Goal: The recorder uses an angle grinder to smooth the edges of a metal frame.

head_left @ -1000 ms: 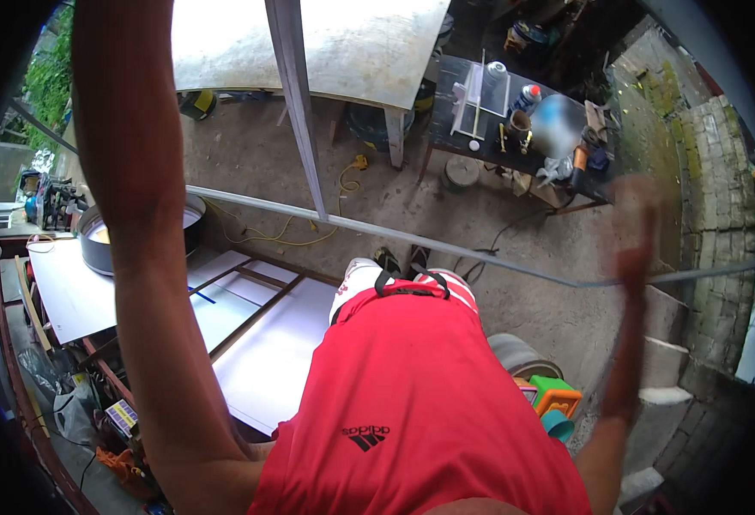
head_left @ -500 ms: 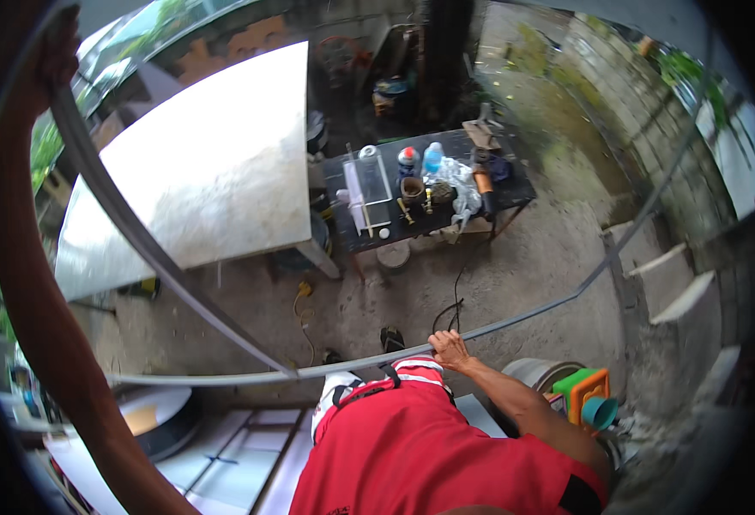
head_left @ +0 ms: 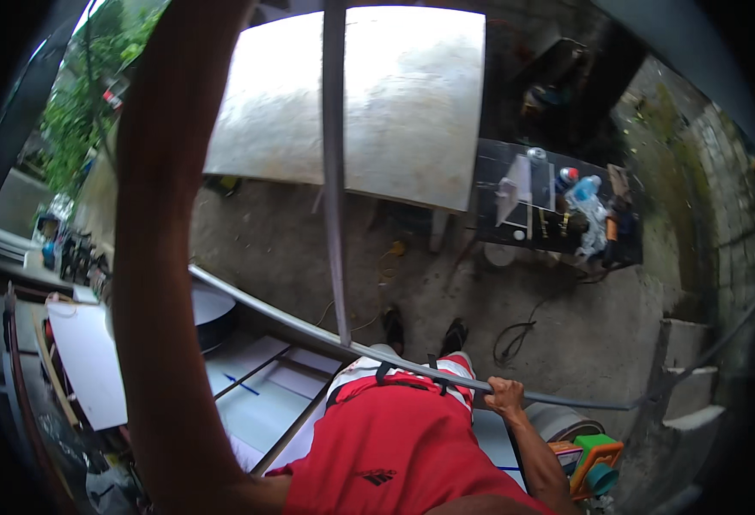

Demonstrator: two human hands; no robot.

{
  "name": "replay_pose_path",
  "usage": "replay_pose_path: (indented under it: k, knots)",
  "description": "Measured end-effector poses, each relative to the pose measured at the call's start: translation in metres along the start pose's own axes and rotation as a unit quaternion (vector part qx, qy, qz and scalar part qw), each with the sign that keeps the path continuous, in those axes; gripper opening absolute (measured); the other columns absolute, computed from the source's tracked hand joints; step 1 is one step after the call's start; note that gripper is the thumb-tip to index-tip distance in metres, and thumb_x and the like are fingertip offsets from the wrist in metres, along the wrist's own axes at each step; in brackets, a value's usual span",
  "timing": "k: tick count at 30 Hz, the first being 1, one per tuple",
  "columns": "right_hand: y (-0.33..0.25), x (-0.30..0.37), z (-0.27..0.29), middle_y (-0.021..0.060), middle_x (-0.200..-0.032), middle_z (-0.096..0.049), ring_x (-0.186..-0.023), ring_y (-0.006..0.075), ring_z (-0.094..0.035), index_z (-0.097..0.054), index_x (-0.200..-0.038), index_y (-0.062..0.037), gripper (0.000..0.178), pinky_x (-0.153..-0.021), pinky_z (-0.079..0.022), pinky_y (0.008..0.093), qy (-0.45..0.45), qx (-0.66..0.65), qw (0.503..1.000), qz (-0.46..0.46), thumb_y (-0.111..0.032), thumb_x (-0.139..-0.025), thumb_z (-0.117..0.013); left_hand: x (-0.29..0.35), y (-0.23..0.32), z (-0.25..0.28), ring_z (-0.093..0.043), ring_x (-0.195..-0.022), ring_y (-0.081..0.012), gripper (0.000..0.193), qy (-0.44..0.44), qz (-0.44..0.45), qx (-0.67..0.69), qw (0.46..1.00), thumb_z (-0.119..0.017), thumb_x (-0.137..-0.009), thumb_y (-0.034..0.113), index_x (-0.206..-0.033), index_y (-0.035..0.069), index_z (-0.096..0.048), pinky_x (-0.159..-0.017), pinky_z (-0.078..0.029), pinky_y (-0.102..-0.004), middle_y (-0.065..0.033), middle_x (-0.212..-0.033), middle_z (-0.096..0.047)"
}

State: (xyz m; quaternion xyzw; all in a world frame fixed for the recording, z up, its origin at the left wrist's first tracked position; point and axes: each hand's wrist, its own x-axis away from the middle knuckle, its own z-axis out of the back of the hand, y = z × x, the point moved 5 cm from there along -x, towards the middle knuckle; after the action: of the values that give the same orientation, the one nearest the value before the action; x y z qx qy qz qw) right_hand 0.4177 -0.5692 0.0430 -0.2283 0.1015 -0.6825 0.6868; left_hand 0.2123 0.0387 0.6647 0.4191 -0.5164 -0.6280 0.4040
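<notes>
In the head view, my right hand [head_left: 506, 396] is closed around the lower bar of a grey metal frame [head_left: 335, 172], just to the right of my hips. My left forearm [head_left: 159, 232] rises past the upper edge — the hand itself is out of sight, so I can't tell whether it grips anything. The lower bar slants across in front of my waist, and an upright meets it left of my right hand, passing in front of the pale table [head_left: 412, 103] at about the middle of its near edge.

Beyond, on the dark table [head_left: 487, 176], a red-capped can [head_left: 568, 178] and a blue bottle [head_left: 585, 187] stand side by side. A clear plastic bag [head_left: 594, 233] and an orange-bodied tool [head_left: 611, 227] lie toward the right end, and a small white disc [head_left: 519, 234] sits by the near edge. A dark cord [head_left: 515, 339] loops on the concrete floor [head_left: 266, 232] between that table and my right hand. Beside my right arm is a green and orange plastic container [head_left: 596, 451] — a teal cup shape [head_left: 601, 479] at its front.
</notes>
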Motion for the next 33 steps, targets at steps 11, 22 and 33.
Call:
replay_pose_path:
  k: [11,22,33]
  knots:
    - [-0.069,0.008,-0.025,0.0141,-0.063,-0.061,-0.059,0.0422,-0.061,-0.054,-0.064,-0.0103,0.013,-0.056,-0.048,0.0519,-0.043,-0.023,0.998,-0.044,-0.02,-0.062,-0.063,-0.06,-0.103,0.059,-0.035,-0.041,-0.0136,0.05,0.068,-0.054,0.004,0.996,-0.036,-0.097,0.061,-0.102,0.012,-0.046,-0.044,-0.038,-0.0376,-0.0008,-0.057,-0.04]
    - [-0.152,-0.041,-0.066,0.0153,-0.059,-0.06,-0.058,0.0423,-0.061,-0.054,-0.062,-0.0091,0.017,-0.054,-0.046,0.0526,-0.068,0.007,0.993,-0.1,-0.021,-0.062,-0.066,-0.168,-0.279,0.138,-0.04,-0.043,-0.0126,0.04,0.01,-0.006,0.068,0.998,-0.045,-0.097,0.049,-0.099,0.01,-0.049,-0.044,-0.04,-0.0336,0.0001,-0.058,-0.043]
    - [-0.271,-0.143,-0.069,0.0153,-0.061,-0.062,-0.059,0.0413,-0.061,-0.055,-0.062,-0.0078,0.017,-0.055,-0.046,0.0517,-0.091,0.001,0.993,-0.079,-0.019,-0.062,-0.068,-0.276,-0.439,0.268,-0.045,-0.045,-0.0116,0.031,-0.009,0.052,0.112,0.992,-0.055,-0.097,0.038,-0.095,0.007,-0.052,-0.043,-0.041,-0.0297,0.0011,-0.059,-0.046]
